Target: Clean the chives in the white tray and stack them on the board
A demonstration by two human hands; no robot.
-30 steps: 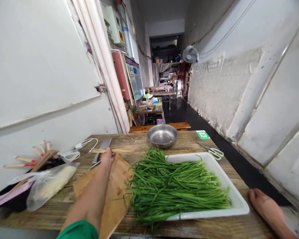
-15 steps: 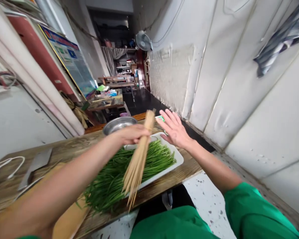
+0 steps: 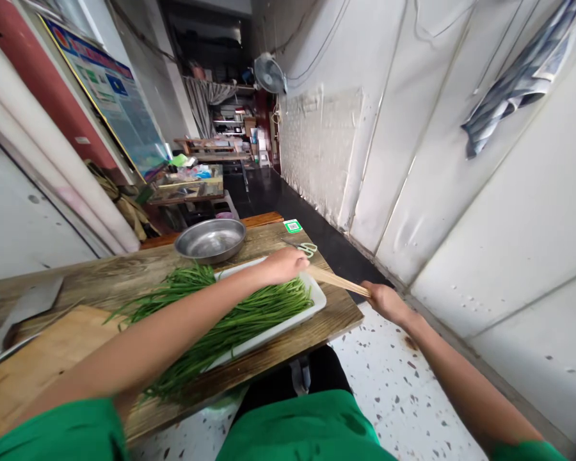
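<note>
A bundle of thin wooden skewers (image 3: 336, 280) is stretched between my two hands, past the right end of the tray. My left hand (image 3: 287, 264) is closed round one end, above the greens. My right hand (image 3: 384, 302) grips the other end, out beyond the table's edge over the floor. Below my left arm, long green chives (image 3: 249, 314) lie heaped in a white tray (image 3: 319, 299), their leafy ends spilling over its left side. My left forearm covers part of the heap.
Behind the tray stands a steel bowl (image 3: 210, 240). Scissors (image 3: 307, 248) and a green QR card (image 3: 292, 226) lie near the far right corner of the wooden table (image 3: 139, 266). To the left are a cleaver (image 3: 29, 310) and a cutting board (image 3: 52, 349). A wall (image 3: 441, 211) runs along the right.
The skewers have swung from hanging over the chives to lying nearly level at the right. My right hand, open before, has closed on their other end. The view has shifted slightly.
</note>
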